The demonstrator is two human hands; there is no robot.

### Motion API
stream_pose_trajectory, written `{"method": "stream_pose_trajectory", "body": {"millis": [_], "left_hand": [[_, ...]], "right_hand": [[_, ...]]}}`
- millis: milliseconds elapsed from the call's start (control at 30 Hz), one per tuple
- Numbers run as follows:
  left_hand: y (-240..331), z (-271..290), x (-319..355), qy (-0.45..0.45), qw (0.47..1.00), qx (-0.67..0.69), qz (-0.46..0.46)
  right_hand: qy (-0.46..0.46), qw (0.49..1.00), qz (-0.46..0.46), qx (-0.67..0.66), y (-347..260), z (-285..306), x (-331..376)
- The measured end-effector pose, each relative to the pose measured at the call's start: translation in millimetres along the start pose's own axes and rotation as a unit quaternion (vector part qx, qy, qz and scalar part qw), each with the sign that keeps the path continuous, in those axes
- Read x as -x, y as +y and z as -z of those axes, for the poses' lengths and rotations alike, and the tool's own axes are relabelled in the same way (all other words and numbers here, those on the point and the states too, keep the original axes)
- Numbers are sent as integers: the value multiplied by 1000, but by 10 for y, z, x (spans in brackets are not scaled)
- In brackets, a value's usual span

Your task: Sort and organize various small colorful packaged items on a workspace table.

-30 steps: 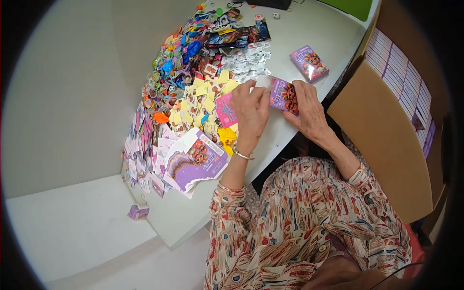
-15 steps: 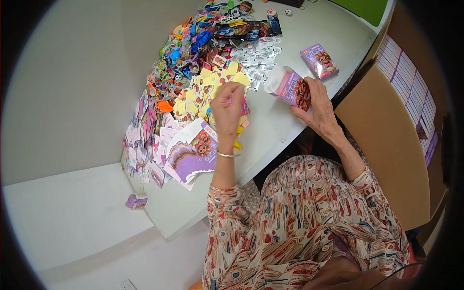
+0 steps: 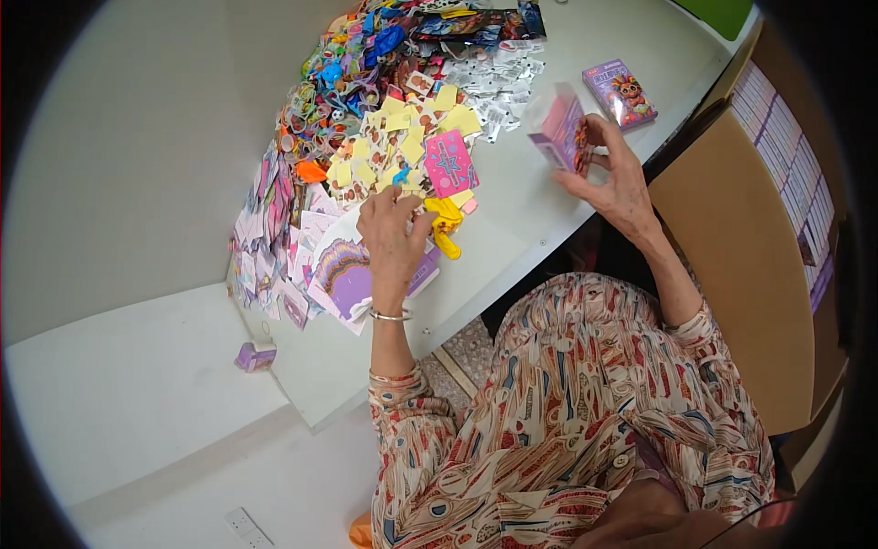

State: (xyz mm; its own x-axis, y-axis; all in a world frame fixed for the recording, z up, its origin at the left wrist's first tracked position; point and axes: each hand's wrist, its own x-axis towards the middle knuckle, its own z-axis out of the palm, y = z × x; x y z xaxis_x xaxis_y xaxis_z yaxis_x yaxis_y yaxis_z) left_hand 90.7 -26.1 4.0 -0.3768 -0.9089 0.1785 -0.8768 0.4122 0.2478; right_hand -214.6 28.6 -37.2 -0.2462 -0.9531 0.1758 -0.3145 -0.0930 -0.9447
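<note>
My right hand (image 3: pixel 624 190) grips a small purple and pink carton (image 3: pixel 564 137), tilted above the table edge, its transparent-looking top flap raised. My left hand (image 3: pixel 391 240) holds nothing; its fingers are apart over a fanned stack of purple printed packaging (image 3: pixel 352 284). Just beyond its fingertips lie a small blue toy (image 3: pixel 401 176) and a pile of yellow and white stickers (image 3: pixel 393 137). A pink card with a blue star (image 3: pixel 451 165) rests on the pile's right side, and a yellow balloon-like item (image 3: pixel 446 229) sits below it.
A second purple carton (image 3: pixel 620 94) lies at the back right. White packets (image 3: pixel 494 87), dark packets (image 3: pixel 476 29) and colourful small toys (image 3: pixel 334 87) heap up along the far left. On my right stands a cardboard box (image 3: pixel 732 265) packed with cartons. A small purple box (image 3: pixel 254 356) sits near the left corner.
My left hand has moved down and left, away from the pink card, and its fingers have spread. The carton in my right hand has turned more upright.
</note>
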Motion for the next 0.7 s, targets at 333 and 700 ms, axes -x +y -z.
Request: {"method": "stream_pose_trajectory", "body": {"millis": [333, 700], "left_hand": [[-57, -318, 217, 56, 998, -33, -15], [550, 146, -88, 126, 830, 529, 119]], "right_hand": [[-20, 997, 26, 73, -77, -76, 25], [-48, 970, 125, 205, -53, -223, 179]]}}
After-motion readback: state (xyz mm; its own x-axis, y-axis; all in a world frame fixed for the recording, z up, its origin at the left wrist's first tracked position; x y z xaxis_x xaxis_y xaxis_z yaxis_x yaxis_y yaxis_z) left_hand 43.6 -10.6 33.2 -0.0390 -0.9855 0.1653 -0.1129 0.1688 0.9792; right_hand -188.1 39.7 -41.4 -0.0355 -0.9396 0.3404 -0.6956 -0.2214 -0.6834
